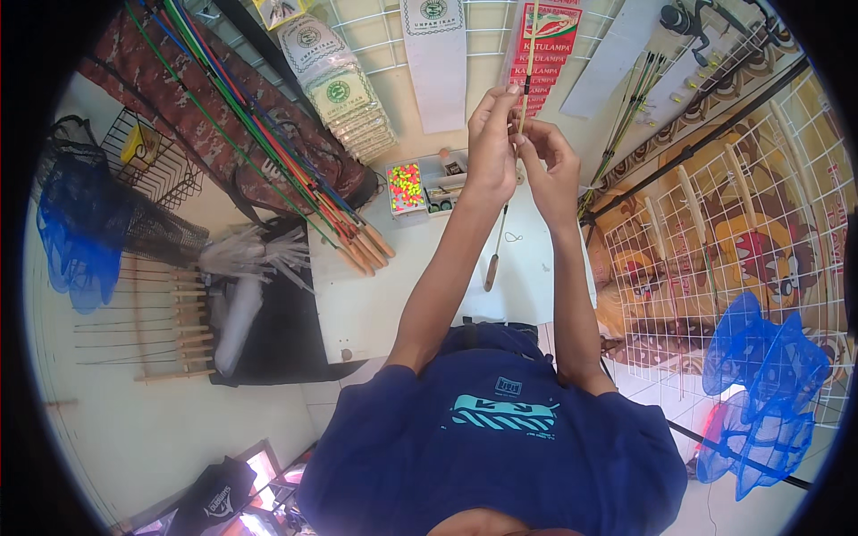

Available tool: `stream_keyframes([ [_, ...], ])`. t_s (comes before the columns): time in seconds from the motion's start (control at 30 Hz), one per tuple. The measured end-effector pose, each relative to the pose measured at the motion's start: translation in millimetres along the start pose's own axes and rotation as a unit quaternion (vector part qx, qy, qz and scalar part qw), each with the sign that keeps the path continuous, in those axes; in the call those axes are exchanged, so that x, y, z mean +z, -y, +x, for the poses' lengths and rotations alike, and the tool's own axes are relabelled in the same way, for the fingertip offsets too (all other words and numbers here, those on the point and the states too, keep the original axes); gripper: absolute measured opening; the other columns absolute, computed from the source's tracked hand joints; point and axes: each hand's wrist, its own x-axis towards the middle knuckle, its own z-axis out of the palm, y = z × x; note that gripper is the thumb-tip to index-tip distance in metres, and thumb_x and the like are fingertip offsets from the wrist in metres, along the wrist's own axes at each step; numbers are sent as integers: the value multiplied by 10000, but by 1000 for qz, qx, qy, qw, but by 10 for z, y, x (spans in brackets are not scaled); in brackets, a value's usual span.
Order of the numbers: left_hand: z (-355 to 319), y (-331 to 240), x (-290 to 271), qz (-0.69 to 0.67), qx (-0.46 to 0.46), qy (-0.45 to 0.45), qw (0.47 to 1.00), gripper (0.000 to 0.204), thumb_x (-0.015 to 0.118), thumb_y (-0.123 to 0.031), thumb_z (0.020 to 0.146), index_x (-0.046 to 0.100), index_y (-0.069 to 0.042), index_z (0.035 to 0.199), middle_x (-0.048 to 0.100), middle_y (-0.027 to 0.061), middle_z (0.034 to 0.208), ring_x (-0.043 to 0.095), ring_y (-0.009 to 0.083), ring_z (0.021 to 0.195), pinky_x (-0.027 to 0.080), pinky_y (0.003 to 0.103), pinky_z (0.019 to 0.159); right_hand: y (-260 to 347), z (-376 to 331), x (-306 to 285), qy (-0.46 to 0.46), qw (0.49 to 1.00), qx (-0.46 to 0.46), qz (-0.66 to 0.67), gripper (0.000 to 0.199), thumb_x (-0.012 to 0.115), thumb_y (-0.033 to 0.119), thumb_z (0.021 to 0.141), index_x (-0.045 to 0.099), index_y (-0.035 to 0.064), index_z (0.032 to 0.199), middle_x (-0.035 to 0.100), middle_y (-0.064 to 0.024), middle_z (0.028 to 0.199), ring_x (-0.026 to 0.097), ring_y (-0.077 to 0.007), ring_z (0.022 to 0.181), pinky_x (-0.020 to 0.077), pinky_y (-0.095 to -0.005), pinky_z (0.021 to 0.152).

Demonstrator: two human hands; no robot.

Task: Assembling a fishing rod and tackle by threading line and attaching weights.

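Note:
A thin fishing rod (533,45) runs upright through the middle of my view. Its wooden handle (492,272) hangs low over the white table (402,299). My left hand (494,143) is closed around the rod, fingertips near a dark band on it. Just right of it, my right hand (549,165) pinches at the same stretch of rod with thumb and fingers. Any line or small part between those fingertips is too small to make out. A small loop of thin line (513,238) shows beside the rod, below my hands.
Behind my hands sit a box of pink and yellow beads (406,189) and a compartment tray (440,198). Bundled rods (295,179) lean at the left. White packets (353,98) and red packets (547,54) hang at the back. Blue nets (760,384) hang at the right.

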Motion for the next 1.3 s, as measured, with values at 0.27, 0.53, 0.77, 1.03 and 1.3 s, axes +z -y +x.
stream_keyframes([
  [0.27, -1, -21, 8, -4, -5, 0, 1000, 116, 654, -252, 912, 616, -148, 949, 524, -74, 752, 427, 12, 653, 294, 189, 531, 7, 0, 3, -2, 1000, 1, -4, 174, 619, 43, 900, 656, -3, 1064, 706, -71, 924, 640, -107, 841, 497, -275, 800],
  [0.53, 34, -6, -60, 9, -12, 21, 1000, 201, 596, -251, 953, 592, -86, 1067, 590, 10, 991, 554, 120, 877, 427, 278, 737, 3, 13, 8, -4, 1000, 1, -2, 175, 616, 40, 900, 654, -1, 1066, 707, -68, 919, 636, -103, 836, 493, -272, 789],
  [0.77, 13, -12, -4, -27, -10, 6, 1000, 86, 655, -222, 926, 613, -151, 952, 509, -78, 738, 402, 1, 632, 284, 177, 496, 17, -2, 3, -3, 1000, 0, 4, 177, 615, 43, 903, 653, -2, 1069, 705, -66, 932, 632, -102, 832, 491, -270, 791],
  [1.03, 39, 46, -51, -33, 2, 25, 999, 150, 698, -221, 908, 620, -116, 981, 564, -55, 816, 460, 9, 673, 322, 182, 520, 25, -5, -11, -3, 1000, -1, -13, 177, 615, 44, 902, 653, -4, 1068, 705, -67, 930, 633, -106, 833, 494, -275, 791],
  [1.3, 72, 17, -109, 39, 54, 27, 997, 227, 732, -221, 888, 666, -48, 1021, 626, -9, 878, 541, 55, 731, 406, 211, 577, 81, 15, -17, -8, 997, -25, -74, 193, 625, 51, 881, 673, 9, 1064, 721, -85, 884, 628, -104, 750, 495, -274, 714],
])
